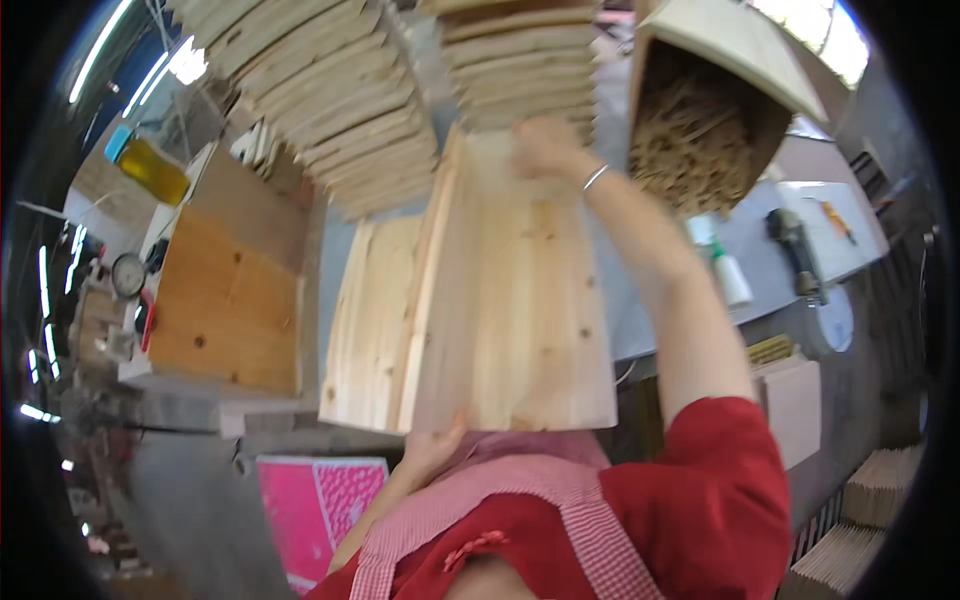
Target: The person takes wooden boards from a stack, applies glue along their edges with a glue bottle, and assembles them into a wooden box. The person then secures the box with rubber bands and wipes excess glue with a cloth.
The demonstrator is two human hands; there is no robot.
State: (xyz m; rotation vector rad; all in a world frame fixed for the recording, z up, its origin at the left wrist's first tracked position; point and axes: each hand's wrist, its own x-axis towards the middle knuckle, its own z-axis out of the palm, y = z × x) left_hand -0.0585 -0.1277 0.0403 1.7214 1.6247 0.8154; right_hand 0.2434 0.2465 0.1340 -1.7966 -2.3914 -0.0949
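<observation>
A pale wooden panel (540,310) with small knots lies in front of me on the work table. A narrow board (428,290) rises on edge along its left side, and another wooden panel (370,320) lies left of that. My left hand (437,445) is at the near end of the board, its fingers closed around the lower edge and partly hidden. My right hand (548,148) is curled shut at the panel's far end, close to the stacked boards. It is blurred, and whatever its fingers hold does not show.
Stacks of wooden boards (330,100) stand at the far side. An open box of small wooden pieces (695,130) is at the far right, with a white bottle (732,278) and a dark power tool (795,250) nearby. A wooden box (225,300) stands left, below a yellow-liquid bottle (150,170).
</observation>
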